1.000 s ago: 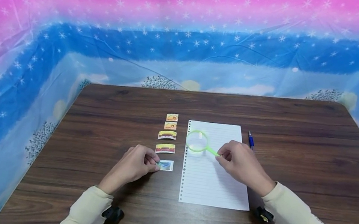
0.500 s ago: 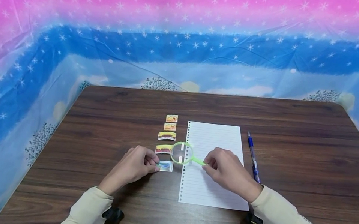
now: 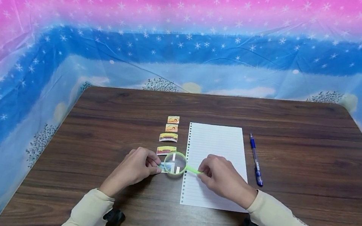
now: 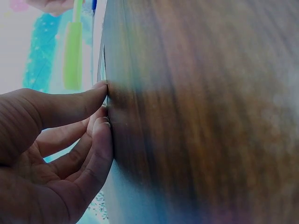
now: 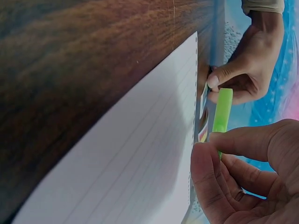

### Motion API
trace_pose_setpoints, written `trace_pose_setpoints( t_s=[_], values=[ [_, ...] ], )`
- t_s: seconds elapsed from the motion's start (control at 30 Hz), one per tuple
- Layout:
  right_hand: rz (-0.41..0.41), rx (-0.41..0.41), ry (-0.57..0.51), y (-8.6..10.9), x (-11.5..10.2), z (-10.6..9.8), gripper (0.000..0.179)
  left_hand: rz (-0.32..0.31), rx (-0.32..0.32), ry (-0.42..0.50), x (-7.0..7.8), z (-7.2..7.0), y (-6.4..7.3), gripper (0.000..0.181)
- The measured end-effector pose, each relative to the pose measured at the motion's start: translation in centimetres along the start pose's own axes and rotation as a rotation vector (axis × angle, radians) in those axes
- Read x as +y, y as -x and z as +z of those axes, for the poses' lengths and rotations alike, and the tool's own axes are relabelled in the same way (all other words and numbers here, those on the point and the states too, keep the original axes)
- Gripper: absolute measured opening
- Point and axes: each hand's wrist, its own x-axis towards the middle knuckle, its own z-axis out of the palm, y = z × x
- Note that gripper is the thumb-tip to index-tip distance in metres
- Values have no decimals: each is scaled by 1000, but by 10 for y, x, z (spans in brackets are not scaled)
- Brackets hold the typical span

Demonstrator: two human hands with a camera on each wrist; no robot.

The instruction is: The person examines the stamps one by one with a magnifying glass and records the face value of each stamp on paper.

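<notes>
In the head view, my left hand (image 3: pixel 136 164) lies at the table, its thumb and fingers pinching the left edge of a small blue picture stamp (image 3: pixel 162 168). My right hand (image 3: pixel 224 178) grips the handle end of a green-rimmed magnifying glass (image 3: pixel 175 164) between thumb and fingers. The lens overlaps the right part of the blue stamp. Seen from the right wrist, the green handle (image 5: pixel 223 109) is edge-on and points toward the left hand. The left wrist view shows the left fingertips at table level; the stamp is barely visible there.
Above the blue stamp, a column holds two yellow-and-red stamps (image 3: pixel 166 150) and two small orange stamps (image 3: pixel 173 120). A lined loose-leaf sheet (image 3: pixel 218 144) lies under the right hand. A blue pen (image 3: pixel 256 159) lies right of it on the brown wooden table (image 3: pixel 316 153).
My right hand has brought the magnifying glass left and toward the near side, from over the paper to over the blue stamp. The left hand has stayed in place.
</notes>
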Motion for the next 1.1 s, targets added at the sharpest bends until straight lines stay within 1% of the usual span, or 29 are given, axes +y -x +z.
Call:
trace_pose_setpoints(
  t_s=[0.33, 0.53, 0.77, 1.1],
  values=[
    [-3, -26, -15, 0, -3, 6, 6, 5, 1, -2, 0, 0, 0, 8],
    [-12, -30, -4, 0, -5, 7, 7, -7, -1, 4, 1, 0, 0, 9],
    [-17, -28, -2, 0, -4, 8, 7, -6, 0, -1, 2, -1, 0, 9],
    [-10, -40, 3, -1, -3, 10, 6, -12, -2, -11, 2, -1, 0, 9]
  ],
)
